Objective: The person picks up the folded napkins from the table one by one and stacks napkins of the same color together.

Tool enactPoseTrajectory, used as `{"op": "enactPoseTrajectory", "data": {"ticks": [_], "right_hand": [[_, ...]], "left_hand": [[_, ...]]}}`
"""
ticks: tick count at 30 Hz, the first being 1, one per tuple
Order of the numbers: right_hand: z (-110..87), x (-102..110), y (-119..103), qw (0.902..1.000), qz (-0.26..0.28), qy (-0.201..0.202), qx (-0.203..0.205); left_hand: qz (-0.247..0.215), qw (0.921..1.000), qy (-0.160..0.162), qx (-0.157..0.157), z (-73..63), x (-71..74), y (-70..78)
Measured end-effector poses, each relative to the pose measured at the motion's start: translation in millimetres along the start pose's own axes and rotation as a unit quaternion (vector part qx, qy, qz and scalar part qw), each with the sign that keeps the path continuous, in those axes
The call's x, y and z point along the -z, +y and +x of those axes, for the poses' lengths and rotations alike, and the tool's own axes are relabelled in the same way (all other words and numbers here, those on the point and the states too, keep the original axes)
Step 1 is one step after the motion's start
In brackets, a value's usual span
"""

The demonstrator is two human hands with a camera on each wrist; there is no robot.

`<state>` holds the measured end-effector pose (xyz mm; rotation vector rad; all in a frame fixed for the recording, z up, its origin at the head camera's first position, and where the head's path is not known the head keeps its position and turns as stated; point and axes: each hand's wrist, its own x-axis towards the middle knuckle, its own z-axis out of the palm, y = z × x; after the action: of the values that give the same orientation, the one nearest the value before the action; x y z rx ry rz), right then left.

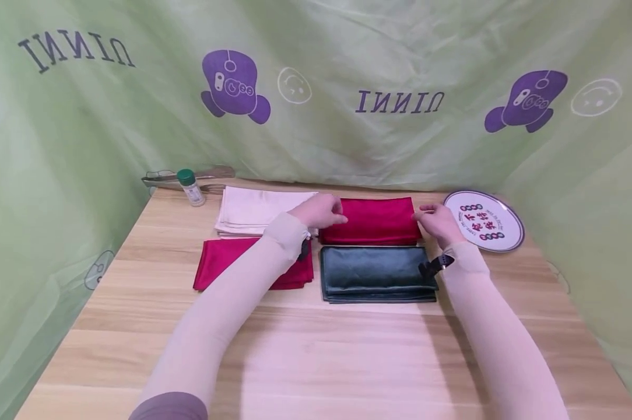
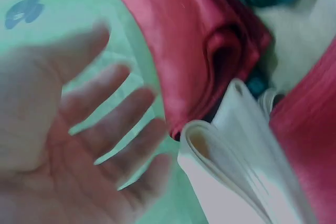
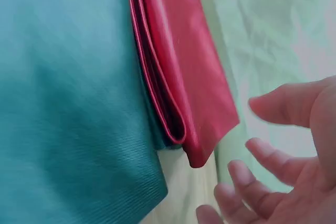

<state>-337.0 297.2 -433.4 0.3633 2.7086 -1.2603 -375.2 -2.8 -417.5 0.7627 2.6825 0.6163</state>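
A folded dark red satin cloth (image 1: 379, 220) lies at the back of the table between my two hands. My left hand (image 1: 318, 211) hovers by its left end, over the right edge of a folded pale pink cloth (image 1: 260, 205). In the left wrist view, the fingers (image 2: 113, 106) are spread and hold nothing. My right hand (image 1: 439, 224) is beside the red cloth's right end, with loosely bent fingers and nothing in them; the right wrist view shows a gap there. A folded dark green cloth (image 1: 376, 271) sits in front, below the right wrist.
Another folded red cloth (image 1: 227, 262) lies front left, partly behind my left forearm. A white plate (image 1: 510, 230) with printed characters stands at the right. A small green-capped shaker bottle (image 1: 191, 188) is back left, near metal tongs (image 1: 211, 175). A green curtain (image 1: 316, 140) hangs behind the table.
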Motion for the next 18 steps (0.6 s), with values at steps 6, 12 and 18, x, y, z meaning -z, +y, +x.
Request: {"op": "enactPoseTrajectory", "data": {"ticks": [6,12,18], "right_hand": [[27.3,-11.3,-2.8,0.9985,-0.037,-0.036,0.022],[30.2,-17.1,-6.2,0.9964,-0.011,0.028,0.079],[-11.9,-0.8,-25.3,0.9781,0.122,0.062,0.157]], "left_hand": [[0.131,0.9866,0.048,0.084,9.8,-0.8,-11.8],[0.142,0.9841,0.066,0.083,11.2,-4.3,-22.3],[0.009,0.9911,0.132,-0.013,-28.2,30.2,-19.3]]}}
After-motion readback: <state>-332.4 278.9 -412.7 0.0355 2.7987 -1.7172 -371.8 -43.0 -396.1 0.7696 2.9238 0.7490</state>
